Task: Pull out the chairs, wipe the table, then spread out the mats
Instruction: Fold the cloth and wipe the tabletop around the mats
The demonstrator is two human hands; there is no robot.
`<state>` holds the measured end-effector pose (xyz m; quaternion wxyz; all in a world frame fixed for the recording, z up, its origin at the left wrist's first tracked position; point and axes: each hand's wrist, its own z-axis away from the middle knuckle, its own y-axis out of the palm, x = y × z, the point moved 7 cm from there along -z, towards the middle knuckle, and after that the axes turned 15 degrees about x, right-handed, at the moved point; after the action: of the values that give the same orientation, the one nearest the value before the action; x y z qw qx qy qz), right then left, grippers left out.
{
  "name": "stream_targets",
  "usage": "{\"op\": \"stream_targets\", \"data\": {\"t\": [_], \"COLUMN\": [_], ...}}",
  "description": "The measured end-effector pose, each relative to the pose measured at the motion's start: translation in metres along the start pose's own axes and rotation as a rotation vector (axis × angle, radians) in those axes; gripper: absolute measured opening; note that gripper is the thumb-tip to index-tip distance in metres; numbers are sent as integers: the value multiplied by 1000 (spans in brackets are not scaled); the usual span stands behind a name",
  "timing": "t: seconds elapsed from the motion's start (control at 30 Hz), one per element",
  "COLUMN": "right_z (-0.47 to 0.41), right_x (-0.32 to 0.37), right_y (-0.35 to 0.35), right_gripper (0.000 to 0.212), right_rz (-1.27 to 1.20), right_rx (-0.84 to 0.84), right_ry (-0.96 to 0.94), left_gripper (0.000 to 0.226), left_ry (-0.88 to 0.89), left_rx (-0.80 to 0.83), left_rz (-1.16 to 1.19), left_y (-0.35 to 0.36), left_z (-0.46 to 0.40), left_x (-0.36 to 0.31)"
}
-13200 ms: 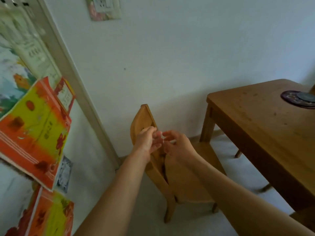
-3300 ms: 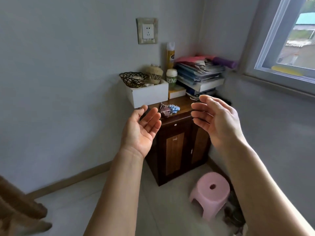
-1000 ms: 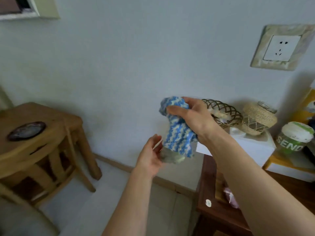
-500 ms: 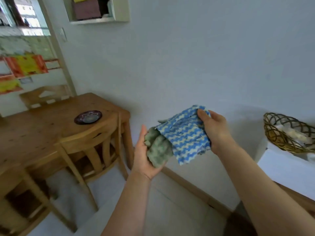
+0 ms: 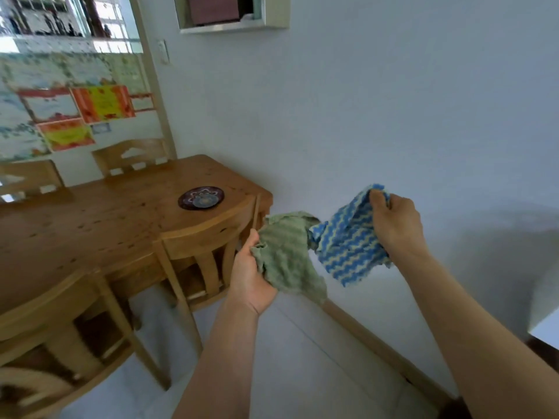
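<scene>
My left hand (image 5: 248, 279) grips a crumpled green cloth (image 5: 286, 255). My right hand (image 5: 396, 222) pinches the top corner of a blue and cream zigzag cloth (image 5: 348, 246), which hangs unfolded beside the green one. Both cloths are in the air, to the right of the wooden table (image 5: 99, 225). A dark round mat (image 5: 201, 198) lies on the table near its right end. One wooden chair (image 5: 208, 252) stands at the table's near side, its seat under the top. Another chair (image 5: 60, 325) stands at the lower left.
Two more chairs (image 5: 130, 157) stand on the table's far side against the wall with bright posters (image 5: 102, 104). A white wall runs along the right, with a wooden skirting board (image 5: 387, 352). Pale floor tiles (image 5: 302, 373) lie below my arms.
The view has swung left, and the table and chairs look nearer. My hands have drawn apart, separating the green cloth from the blue one, which now hangs unfolded.
</scene>
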<state>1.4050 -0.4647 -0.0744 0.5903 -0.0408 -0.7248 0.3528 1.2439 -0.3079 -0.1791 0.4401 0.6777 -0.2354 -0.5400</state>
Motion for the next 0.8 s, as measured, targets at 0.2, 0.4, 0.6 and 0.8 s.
{"op": "stream_targets", "data": {"t": [0.2,0.4,0.6,0.8], "right_z": [3,23,28,-10], "right_x": [46,109,83,68], "right_y": [61,149,224,251], "right_gripper": [35,29,20,6], "right_rz": [-243,-925,-741,-518], "right_rx": [239,703,753,677], "right_ry": [-51,24,107,86], "left_gripper": [59,73,94,61], "left_ry": [-4,25,197,127], "left_rx": [-111,-74,-49,-68], "left_rz": [29,138,227,135], "left_y": [-45,-67,-72,-88], "left_z": [21,36,35,21], "left_x": [-21,-36,-78,-108]}}
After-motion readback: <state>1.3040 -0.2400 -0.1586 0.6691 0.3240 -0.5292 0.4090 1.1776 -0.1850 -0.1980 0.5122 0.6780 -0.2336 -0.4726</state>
